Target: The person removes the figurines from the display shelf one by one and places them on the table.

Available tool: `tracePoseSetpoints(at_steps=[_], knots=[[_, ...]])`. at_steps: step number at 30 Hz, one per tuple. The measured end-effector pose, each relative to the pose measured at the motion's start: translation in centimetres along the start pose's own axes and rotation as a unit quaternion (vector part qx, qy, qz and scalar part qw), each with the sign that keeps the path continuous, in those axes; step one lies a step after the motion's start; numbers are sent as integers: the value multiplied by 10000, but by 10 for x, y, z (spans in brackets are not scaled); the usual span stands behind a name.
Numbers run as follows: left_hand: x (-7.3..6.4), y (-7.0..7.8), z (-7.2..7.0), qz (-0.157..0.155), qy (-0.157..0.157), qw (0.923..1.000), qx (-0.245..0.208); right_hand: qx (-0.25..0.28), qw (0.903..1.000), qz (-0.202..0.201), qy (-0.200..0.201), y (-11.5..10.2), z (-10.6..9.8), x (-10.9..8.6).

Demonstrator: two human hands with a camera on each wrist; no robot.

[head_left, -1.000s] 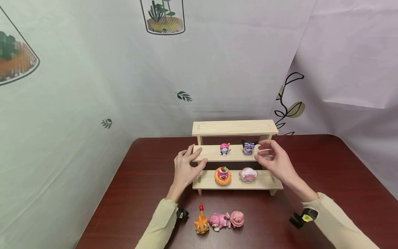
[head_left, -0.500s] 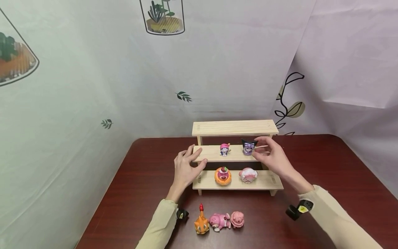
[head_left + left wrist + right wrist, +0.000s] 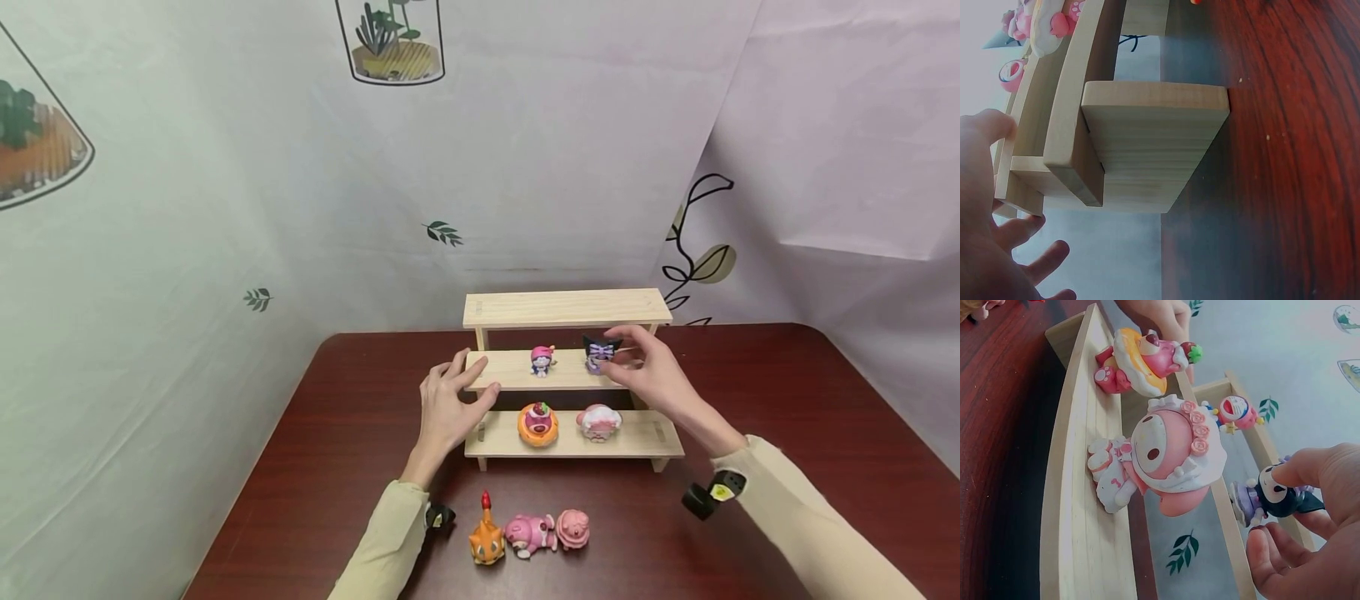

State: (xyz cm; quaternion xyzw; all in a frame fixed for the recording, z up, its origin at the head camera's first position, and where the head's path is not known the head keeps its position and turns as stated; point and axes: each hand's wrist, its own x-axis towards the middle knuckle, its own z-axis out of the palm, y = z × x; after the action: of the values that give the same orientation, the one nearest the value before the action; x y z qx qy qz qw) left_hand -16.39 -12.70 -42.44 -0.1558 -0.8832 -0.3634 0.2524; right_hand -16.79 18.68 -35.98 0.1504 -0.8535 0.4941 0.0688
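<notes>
1. Behind and at both sides: pale wall cloth (image 3: 337, 167), creased at the right, printed with leaf sprigs and plants in outlined jars.
2. Beneath everything: dark red-brown worktop (image 3: 345, 400), rounded at the far corners.
3. Towards the back of it: stepped shelf (image 3: 567, 307) of pale wood, three boards high.
4. From the near edge: cream sleeves (image 3: 795, 517), one black device (image 3: 727, 483) strapped at each wrist.
5. At the left end of the shelf: left hand (image 3: 450, 408), fingers apart and only loosely bent, thumb at the front edge of the middle board (image 3: 510, 368), fingertips resting on its end.
6. At the right part of that board: right hand (image 3: 652, 375), curled to a narrow pinch, thumb in front, fingers behind, gripping the purple figure (image 3: 597, 353) with black pointed ears and a bow; upright, lifted or not, cannot tell.
7. On the lower board (image 3: 637, 435): doughnut bear (image 3: 537, 424) at left, white-bonneted pink rabbit (image 3: 598, 422) at right, well apart.
8. On the worktop, before the shelf, left to right: orange figure (image 3: 487, 540) with red-tipped tail, pink bear (image 3: 528, 532) on its side, round pink figure (image 3: 573, 528).
9. On the middle board, left of the purple figure: small pink-hatted figure (image 3: 541, 361), upright, clear of both hands.
</notes>
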Motion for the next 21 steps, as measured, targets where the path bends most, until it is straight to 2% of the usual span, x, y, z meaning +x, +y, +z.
tracePoseSetpoints(at_steps=[13, 21], knots=[[1, -2, 1, 56, 59, 10000, 22, -103, 9998, 60, -139, -2, 0, 5], [1, -2, 1, 50, 62, 10000, 29, -148, 9998, -90, -113, -2, 2, 6]])
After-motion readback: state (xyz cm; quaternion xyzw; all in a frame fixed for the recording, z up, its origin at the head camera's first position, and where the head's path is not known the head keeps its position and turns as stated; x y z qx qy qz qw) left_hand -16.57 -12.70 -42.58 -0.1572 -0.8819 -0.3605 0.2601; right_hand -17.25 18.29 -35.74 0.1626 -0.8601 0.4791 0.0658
